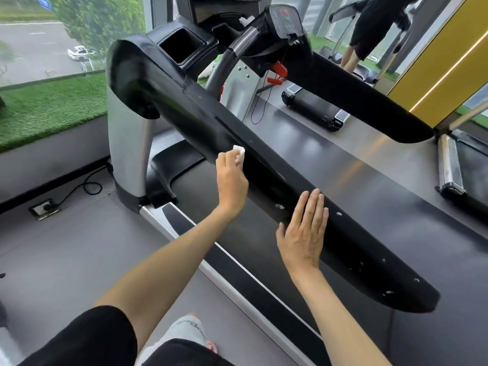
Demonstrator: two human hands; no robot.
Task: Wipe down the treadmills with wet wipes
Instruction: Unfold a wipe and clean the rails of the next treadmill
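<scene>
A black treadmill fills the view, its long left handrail running from upper left to lower right. My left hand holds a folded white wet wipe against the rail's near side, about midway along. My right hand lies flat with straight fingers on the same rail, lower down. Small white specks dot the rail near its lower end. The console sits at the top, with a red safety clip hanging below it.
The dark running belt lies beyond the rail. A power cable and floor socket sit on the grey floor at left. Another person stands at the upper right. A second treadmill's edge shows at right. Windows and green turf lie left.
</scene>
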